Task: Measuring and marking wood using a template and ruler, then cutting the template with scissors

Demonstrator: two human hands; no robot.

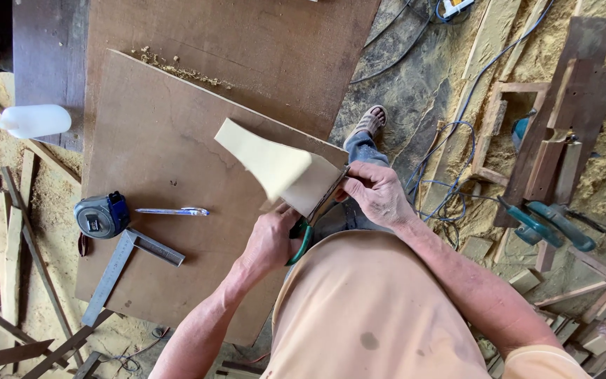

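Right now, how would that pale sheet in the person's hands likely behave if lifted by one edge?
The pale sheet already curves upward from where the right hand pinches it, so it is probably thin and bendy, not stiff. It stands free above the plywood board, suggesting it is light. The left hand holds green-handled scissors at it, so it likely cuts easily.

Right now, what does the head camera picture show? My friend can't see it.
A person's left hand works green-handled scissors on a pale sheet that the right hand steadies at the edge of a brown board. On the board lie a tape measure, a pen and a metal square.
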